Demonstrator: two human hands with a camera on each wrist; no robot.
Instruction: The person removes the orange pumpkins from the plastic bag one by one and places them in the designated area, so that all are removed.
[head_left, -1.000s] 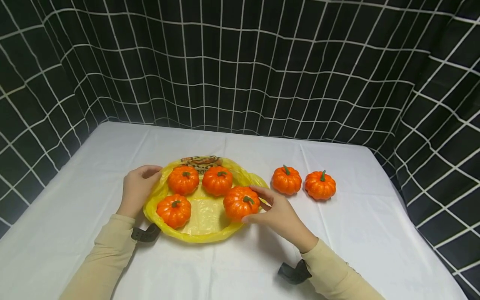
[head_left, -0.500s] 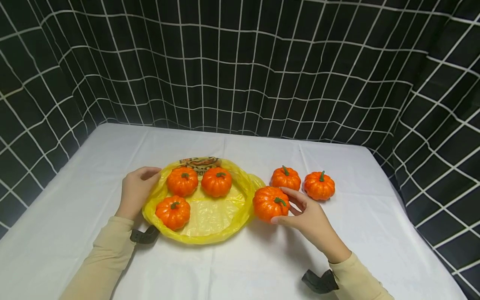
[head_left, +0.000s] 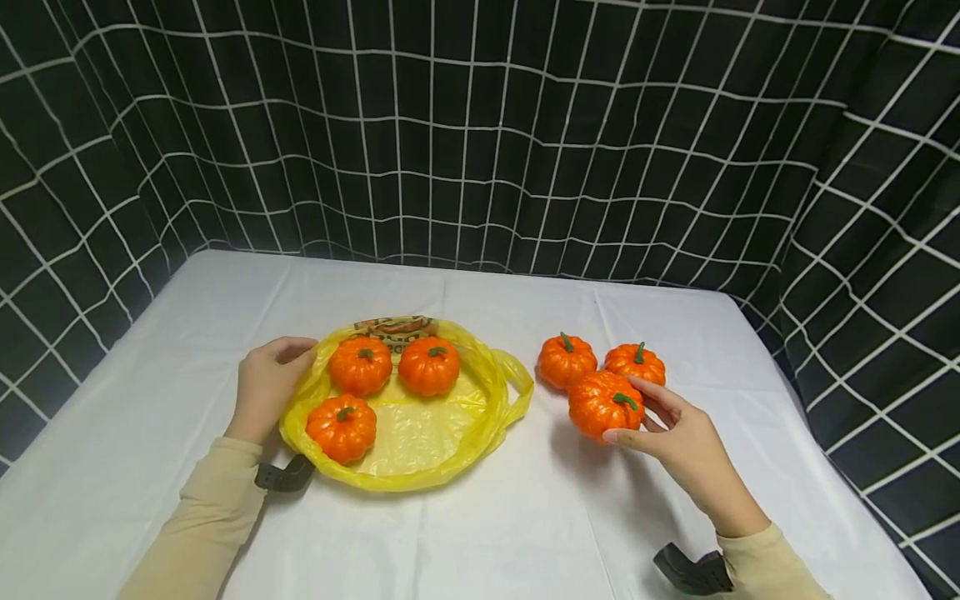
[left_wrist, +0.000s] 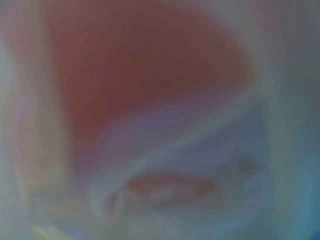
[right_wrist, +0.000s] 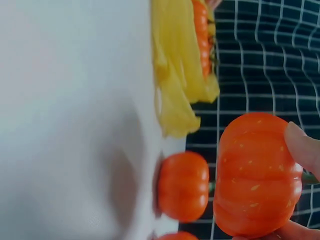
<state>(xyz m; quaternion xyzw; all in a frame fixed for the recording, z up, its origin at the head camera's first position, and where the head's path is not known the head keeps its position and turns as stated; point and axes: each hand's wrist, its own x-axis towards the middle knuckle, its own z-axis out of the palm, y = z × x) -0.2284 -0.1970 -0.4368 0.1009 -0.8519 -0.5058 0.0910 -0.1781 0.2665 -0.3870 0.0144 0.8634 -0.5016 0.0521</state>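
Observation:
My right hand (head_left: 686,442) grips a small orange pumpkin (head_left: 604,405) with a green stem between thumb and fingers. In the right wrist view this held pumpkin (right_wrist: 257,175) hangs above the white cloth. Just behind it stand two more pumpkins, one on the left (head_left: 567,362) and one on the right (head_left: 636,362), partly covered. At the left, my left hand (head_left: 268,385) pinches the rim of an open yellow plastic bag (head_left: 420,479). Inside the bag sit three pumpkins: back left (head_left: 360,367), back right (head_left: 429,367) and front left (head_left: 342,429). The left wrist view is blurred.
A white cloth (head_left: 480,542) covers the table. Black curtain with a white grid (head_left: 465,133) hangs behind and along both sides. A looped bag handle (head_left: 519,385) sticks out to the right of the bag. Each wrist wears a dark camera mount, such as the left one (head_left: 285,475).
My right hand has lifted the pumpkin out from the bag's right side and carried it right, in front of the two outside pumpkins. The left hand stays at the bag's rim.

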